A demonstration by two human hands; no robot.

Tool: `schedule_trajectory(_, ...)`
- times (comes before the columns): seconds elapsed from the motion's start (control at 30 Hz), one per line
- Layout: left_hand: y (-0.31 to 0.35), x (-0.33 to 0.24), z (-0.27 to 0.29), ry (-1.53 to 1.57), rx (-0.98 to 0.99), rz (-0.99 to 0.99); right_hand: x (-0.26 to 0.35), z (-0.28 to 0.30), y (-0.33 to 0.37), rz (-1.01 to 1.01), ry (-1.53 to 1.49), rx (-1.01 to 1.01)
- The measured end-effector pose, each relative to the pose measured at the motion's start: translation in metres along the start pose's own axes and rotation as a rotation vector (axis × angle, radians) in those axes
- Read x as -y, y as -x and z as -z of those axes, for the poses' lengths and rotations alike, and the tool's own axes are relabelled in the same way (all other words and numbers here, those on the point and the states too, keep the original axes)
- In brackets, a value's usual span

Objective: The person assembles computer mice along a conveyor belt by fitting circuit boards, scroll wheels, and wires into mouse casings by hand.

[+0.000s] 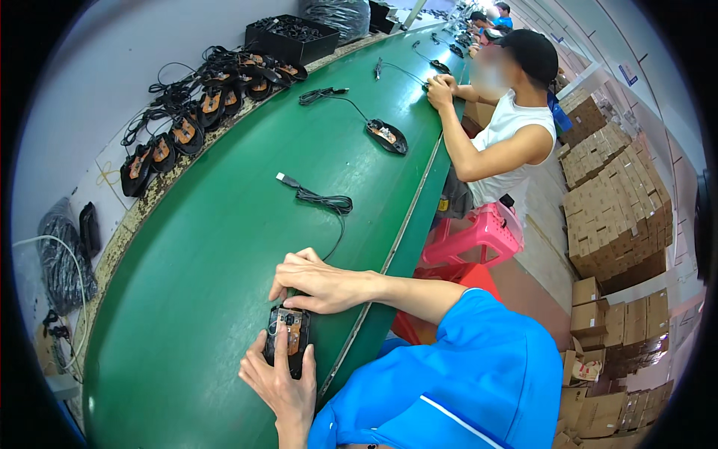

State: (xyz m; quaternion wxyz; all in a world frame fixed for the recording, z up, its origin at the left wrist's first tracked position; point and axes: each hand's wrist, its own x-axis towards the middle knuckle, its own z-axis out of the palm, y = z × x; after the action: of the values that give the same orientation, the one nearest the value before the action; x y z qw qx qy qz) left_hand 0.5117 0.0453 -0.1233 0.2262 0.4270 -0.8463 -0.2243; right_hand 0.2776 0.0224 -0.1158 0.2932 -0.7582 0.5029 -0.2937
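Note:
An opened black computer mouse (295,340) with its orange-brown circuit board bare lies on the green bench in front of me. My left hand (280,385) grips its lower part, thumb on one side and fingers on the other, with the index finger laid over the board. At the far end, where the cable comes in, the bent fingers and thumb of my right hand (321,286) are pinched together; what lies between them is hidden. From behind my right hand a black cable (325,200) runs out to a tied coil with a USB plug.
Another opened mouse (387,138) lies farther up the green bench (194,277). Several opened mice (187,133) line the left ledge, near a black bin (292,39). A co-worker (516,112) sits at the right edge by a pink stool (479,236). Cardboard boxes (617,209) are stacked behind.

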Motion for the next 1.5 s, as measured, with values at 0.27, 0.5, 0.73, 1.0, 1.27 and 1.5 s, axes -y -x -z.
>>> schedule_trajectory(0.27,-0.003,-0.003,-0.001,0.007,-0.024,-0.013,0.000,0.009,0.006,-0.116,0.056,0.032)
schedule_trajectory(0.5,-0.005,-0.003,-0.003,-0.002,-0.026,-0.033,0.000,0.011,0.004,-0.121,0.066,0.037)
schedule_trajectory(0.73,-0.006,-0.004,-0.008,-0.027,-0.049,-0.074,-0.002,0.012,0.005,-0.123,0.118,0.019)
schedule_trajectory(1.0,-0.003,-0.006,-0.012,-0.066,-0.071,-0.116,-0.008,0.009,0.004,-0.102,0.139,0.007)
schedule_trajectory(1.27,-0.005,-0.008,-0.001,-0.016,0.036,-0.174,-0.024,0.010,-0.004,-0.030,0.089,0.064)
schedule_trajectory(1.5,-0.010,-0.008,0.009,0.008,0.136,-0.211,-0.025,0.013,-0.015,0.011,0.079,0.134)
